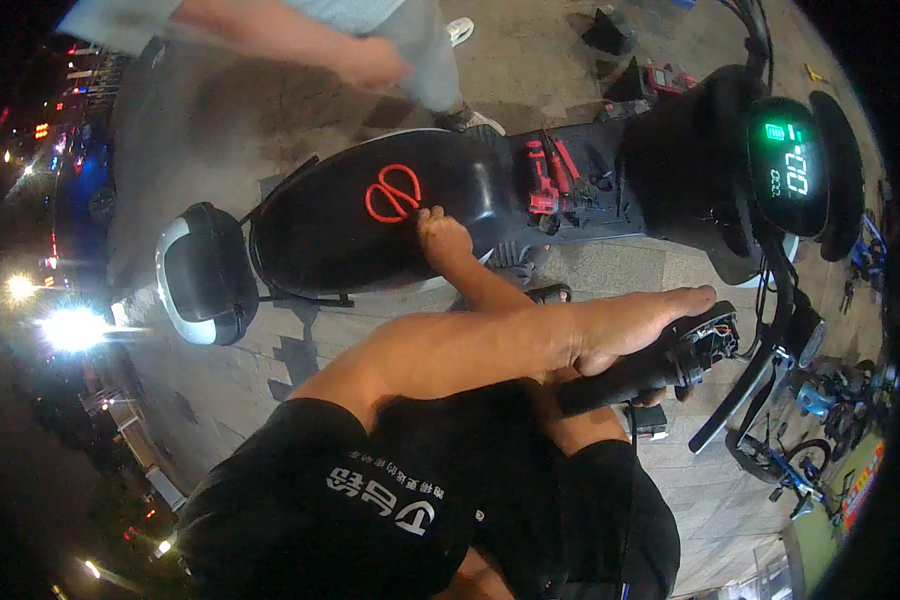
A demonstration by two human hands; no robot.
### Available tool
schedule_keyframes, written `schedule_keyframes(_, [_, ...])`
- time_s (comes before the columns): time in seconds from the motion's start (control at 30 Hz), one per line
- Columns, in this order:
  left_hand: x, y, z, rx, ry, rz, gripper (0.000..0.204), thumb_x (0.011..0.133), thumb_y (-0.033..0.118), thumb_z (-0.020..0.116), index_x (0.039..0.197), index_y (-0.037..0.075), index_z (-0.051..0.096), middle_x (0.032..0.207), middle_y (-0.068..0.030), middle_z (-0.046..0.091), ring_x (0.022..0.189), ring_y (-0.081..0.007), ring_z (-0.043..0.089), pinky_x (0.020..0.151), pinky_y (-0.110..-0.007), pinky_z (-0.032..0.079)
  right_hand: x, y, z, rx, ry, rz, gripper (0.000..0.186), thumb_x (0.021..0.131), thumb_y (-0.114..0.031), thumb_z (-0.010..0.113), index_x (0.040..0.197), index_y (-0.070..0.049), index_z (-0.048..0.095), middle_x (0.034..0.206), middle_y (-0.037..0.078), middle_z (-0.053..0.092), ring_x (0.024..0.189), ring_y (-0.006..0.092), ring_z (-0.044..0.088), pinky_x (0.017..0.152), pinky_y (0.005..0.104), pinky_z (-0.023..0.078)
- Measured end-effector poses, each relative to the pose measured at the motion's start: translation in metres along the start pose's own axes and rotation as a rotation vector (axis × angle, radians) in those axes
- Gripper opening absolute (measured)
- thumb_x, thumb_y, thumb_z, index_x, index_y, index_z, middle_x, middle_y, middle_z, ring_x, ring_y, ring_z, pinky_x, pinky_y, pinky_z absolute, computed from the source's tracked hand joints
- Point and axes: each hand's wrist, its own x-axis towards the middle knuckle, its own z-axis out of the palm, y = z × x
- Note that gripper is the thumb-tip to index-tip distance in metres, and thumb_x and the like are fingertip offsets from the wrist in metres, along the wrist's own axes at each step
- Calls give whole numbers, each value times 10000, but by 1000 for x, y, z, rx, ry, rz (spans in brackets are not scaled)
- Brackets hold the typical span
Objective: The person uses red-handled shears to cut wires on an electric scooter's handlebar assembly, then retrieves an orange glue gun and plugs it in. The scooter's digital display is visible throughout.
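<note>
My left arm reaches across to the right, and my left hand (625, 325) is wrapped round the black handlebar grip (615, 385) of an electric scooter. Its thumb lies along the top, beside an opened switch housing (712, 338) with bare wiring showing. My right forearm passes beneath the left arm. On the black seat (320, 235), my right hand (444, 240) has its fingers curled together; anything between them is hidden. Just beyond those fingertips lies a looped red-orange cord (394, 193). Red-handled tools (548, 180) rest on the footboard, right of the seat.
Another person's blurred hand (375, 62) is above the seat's far side, near grey trousers. A lit display (790, 165) stands at the handlebar. Behind the seat is a black-and-white box (202, 275). Tools and dark cases lie on the paving; bicycles (805, 460) stand at right.
</note>
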Motion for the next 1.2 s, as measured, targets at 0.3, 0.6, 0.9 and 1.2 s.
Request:
schedule_keyframes(0.3, [7,12,-13,55,9,-10,590,921,623,404,1086,91,599,806,-71,644,576,-177,627,475,-286,511,-156,88,-84,1,209,-128,297,833,-132,556,1113,-36,568,1095,226,582,897,435,615,764,488,508])
schedule_keyframes(0.6, [19,17,-47,372,-143,-4,703,921,657,316,1228,61,526,938,-175,662,652,-239,627,566,-326,509,-315,22,-253,324,546,154,239,724,-88,692,956,-35,674,909,141,651,868,323,631,752,420,500])
schedule_keyframes(0.9, [21,-9,-9,270,96,53,566,966,576,318,1268,131,493,1050,-52,645,850,-170,641,673,-323,536,-284,44,-288,-135,1337,182,381,589,-29,766,929,-180,681,1156,72,569,1114,343,457,913,444,405])
schedule_keyframes(1.2, [20,-7,2,397,160,52,600,951,593,338,1259,104,501,1040,-69,650,784,-183,662,504,-301,545,-281,72,-291,23,1265,65,362,585,-55,775,916,-167,679,1209,87,550,1144,358,463,937,454,407])
